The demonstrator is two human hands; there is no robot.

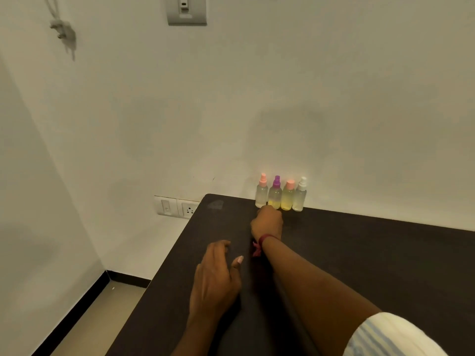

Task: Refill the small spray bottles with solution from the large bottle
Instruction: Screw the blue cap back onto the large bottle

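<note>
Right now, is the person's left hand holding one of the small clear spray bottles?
No, the left hand is empty over the dark tabletop, and all four bottles stand against the wall.

tabletop (372, 253) black | pink cap (263, 179) | purple cap (276, 181) | salmon cap (290, 184) | white cap (303, 182) | wrist thread (266, 238) red | sleeve (385, 335) white, pale-blue stripes | wall (257, 98) off-white

Light was dim and yellowish, and the whole picture was soft. The dark table (372, 253) showed almost no detail; at its far edge the small spray bottles (288, 199) glowed with blurred outlines. A faint broad shadow lay on the wall (290, 124) above them. Straight lines bowed towards the frame's edges.
</note>
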